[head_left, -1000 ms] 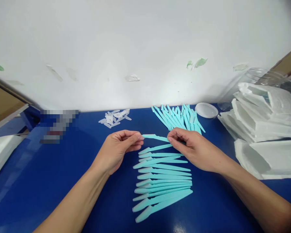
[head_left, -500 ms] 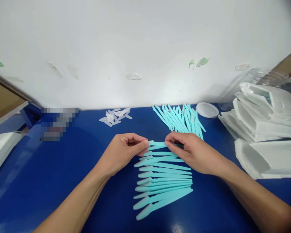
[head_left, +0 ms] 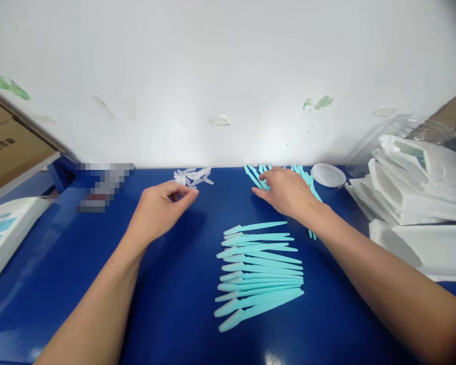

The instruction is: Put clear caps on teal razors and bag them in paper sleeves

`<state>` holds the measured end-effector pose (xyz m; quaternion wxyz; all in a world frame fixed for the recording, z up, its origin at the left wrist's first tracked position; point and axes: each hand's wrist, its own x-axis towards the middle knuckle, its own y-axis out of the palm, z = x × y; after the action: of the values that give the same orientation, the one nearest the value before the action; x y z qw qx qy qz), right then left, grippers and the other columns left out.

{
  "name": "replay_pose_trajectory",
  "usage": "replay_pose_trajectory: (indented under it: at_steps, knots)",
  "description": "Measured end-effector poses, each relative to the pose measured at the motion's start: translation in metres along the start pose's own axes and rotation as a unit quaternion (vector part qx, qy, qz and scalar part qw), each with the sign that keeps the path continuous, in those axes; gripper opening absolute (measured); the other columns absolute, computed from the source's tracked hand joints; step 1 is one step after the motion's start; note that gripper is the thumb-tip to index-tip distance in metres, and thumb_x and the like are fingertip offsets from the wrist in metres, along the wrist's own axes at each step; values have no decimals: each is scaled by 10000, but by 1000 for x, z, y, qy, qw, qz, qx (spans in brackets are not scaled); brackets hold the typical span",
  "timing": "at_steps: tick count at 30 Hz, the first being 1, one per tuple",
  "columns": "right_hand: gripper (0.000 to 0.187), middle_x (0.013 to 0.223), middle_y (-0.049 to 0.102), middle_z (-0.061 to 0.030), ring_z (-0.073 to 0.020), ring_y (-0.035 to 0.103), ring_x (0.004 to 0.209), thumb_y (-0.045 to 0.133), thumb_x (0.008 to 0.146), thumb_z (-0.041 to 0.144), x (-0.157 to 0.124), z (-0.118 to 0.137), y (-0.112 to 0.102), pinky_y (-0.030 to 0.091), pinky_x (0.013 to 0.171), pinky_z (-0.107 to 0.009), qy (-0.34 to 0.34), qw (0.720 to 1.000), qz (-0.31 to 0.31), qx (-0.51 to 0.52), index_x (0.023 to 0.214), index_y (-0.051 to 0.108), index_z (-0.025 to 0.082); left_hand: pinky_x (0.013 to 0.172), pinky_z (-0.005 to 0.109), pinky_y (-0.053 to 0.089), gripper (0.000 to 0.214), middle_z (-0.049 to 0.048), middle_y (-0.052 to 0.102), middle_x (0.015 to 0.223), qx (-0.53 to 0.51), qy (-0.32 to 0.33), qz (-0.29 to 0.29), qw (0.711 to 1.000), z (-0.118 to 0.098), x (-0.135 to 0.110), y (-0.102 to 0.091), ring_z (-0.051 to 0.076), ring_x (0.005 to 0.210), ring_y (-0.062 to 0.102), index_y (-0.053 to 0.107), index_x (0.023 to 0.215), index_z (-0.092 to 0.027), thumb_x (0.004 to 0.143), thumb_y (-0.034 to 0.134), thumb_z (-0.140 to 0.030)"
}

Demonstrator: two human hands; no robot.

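Note:
My left hand (head_left: 163,208) is beside the small pile of translucent blade caps (head_left: 197,176), with thumb and forefinger pressed together; whether a cap is between them I cannot make out. My right hand (head_left: 285,190) reaches over the heap of turquoise eyebrow razors (head_left: 254,178), its thumb and fingers apart and nothing visibly gripped. It hides much of that heap. Between and nearer than my hands, a row of capped eyebrow razors (head_left: 266,266) lies on the blue table (head_left: 175,304). Their capped ends point left and their handles right.
A round translucent lid (head_left: 329,175) lies right of the heap, by the white wall (head_left: 228,76). White foam pouches (head_left: 421,187) are stacked at the right. At the left are a white device with blue panels (head_left: 7,228) and a cardboard box (head_left: 15,137).
Both hands have let go of the razor at the top of the row, and it now lies there. My left hand moved left toward the caps, my right hand away to the razor heap.

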<state>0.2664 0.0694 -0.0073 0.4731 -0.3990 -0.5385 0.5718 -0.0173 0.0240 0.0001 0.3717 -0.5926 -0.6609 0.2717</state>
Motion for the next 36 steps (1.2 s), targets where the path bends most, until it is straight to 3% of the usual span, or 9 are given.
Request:
replay_pose_trajectory:
  at_steps: [3, 7, 12, 22, 25, 28, 32, 36]
  knots:
    - [312, 1117, 730, -184, -337, 691, 990, 607, 950, 367, 20, 5, 7, 498, 773, -401, 15, 1000, 15, -23, 1087, 757, 130, 708, 291, 459, 350, 44, 742, 902, 50, -15, -65, 997, 34, 16, -9, 196, 738, 623, 790, 1001, -210, 875, 638, -500]
    - [285, 1036, 752, -202, -336, 707, 970, 551, 958, 276, 24, 10, 11, 510, 781, -404, 27, 999, 24, -35, 1044, 771, 116, 811, 316, 476, 380, 61, 696, 1109, 107, 35, -15, 994, 60, 23, -9, 219, 883, 649, 769, 1174, -240, 887, 581, -403]
    - [303, 1076, 750, -185, -312, 698, 1007, 535, 966, 307, 22, 16, 10, 516, 825, -388, 9, 999, 29, -30, 1022, 771, 126, 875, 350, 472, 333, 56, 675, 1188, 157, 54, 26, 986, 58, 20, -6, 258, 1001, 652, 786, 1114, -265, 900, 564, -389]
    - [251, 994, 748, -208, -315, 698, 939, 545, 902, 175, 27, 19, 13, 492, 768, -385, 13, 999, 30, 14, 961, 778, 103, 702, 295, 438, 316, 52, 753, 1008, 121, 100, 102, 982, 48, 16, -18, 234, 830, 664, 781, 970, -261, 936, 567, -491]
    - [197, 917, 742, -172, -293, 686, 876, 577, 859, 161, 25, 22, 9, 480, 754, -378, -10, 999, 20, 42, 900, 766, 125, 664, 281, 436, 334, 41, 764, 950, 60, 80, 114, 988, 38, 12, -15, 209, 761, 658, 763, 964, -247, 949, 558, -511]
    - [218, 997, 711, -161, -254, 652, 908, 510, 916, 158, 9, 21, 1, 460, 791, -361, -68, 995, -20, 68, 954, 723, 133, 646, 264, 463, 361, 49, 752, 905, -106, 10, 146, 984, 22, 8, -6, 180, 737, 650, 720, 945, -205, 945, 583, -540]
    - [188, 860, 690, -44, -162, 592, 703, 496, 973, 207, -26, 6, -3, 456, 676, -302, -159, 978, -47, 126, 1077, 653, 193, 629, 242, 488, 359, 43, 721, 838, -327, -71, 188, 924, 3, 2, 12, 133, 680, 613, 718, 914, -165, 875, 714, -522]
    - [156, 954, 694, -51, -133, 616, 715, 576, 968, 213, -56, -12, 6, 501, 646, -275, -218, 930, -141, 260, 1075, 686, 190, 613, 231, 494, 320, 40, 724, 811, -387, -95, 228, 889, -7, -4, 22, 114, 657, 610, 753, 904, -163, 856, 760, -479]
